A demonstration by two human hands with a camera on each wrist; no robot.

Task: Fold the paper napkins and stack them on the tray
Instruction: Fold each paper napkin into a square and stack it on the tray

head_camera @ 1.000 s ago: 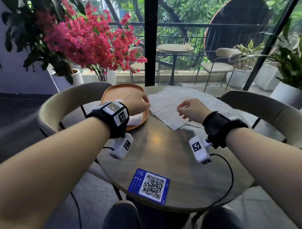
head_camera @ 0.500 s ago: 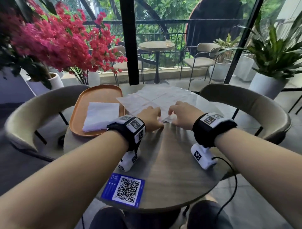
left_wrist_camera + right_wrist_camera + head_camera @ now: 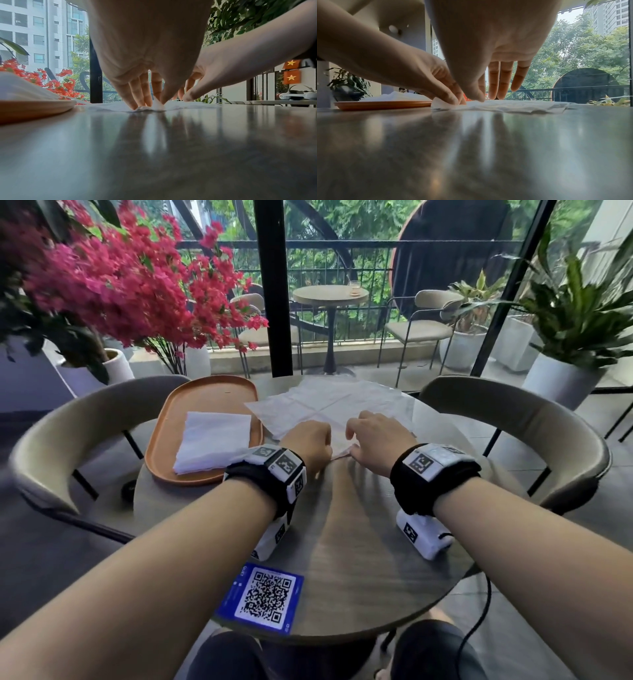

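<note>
Head view: unfolded napkin corner-on, near corner in left hand grip, seemingly also right hand.

The head view looks forward and down on the table from above. Both wrist views sit very low, just over the tabletop, and look along it toward the fingers. All three views share the napkin and the tray.

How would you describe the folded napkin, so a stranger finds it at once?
On the round table, find the orange tray at the left. The folded napkin lies on it, a compact white rectangle, unlike the unfolded napkins spread flat beside the tray.
</note>
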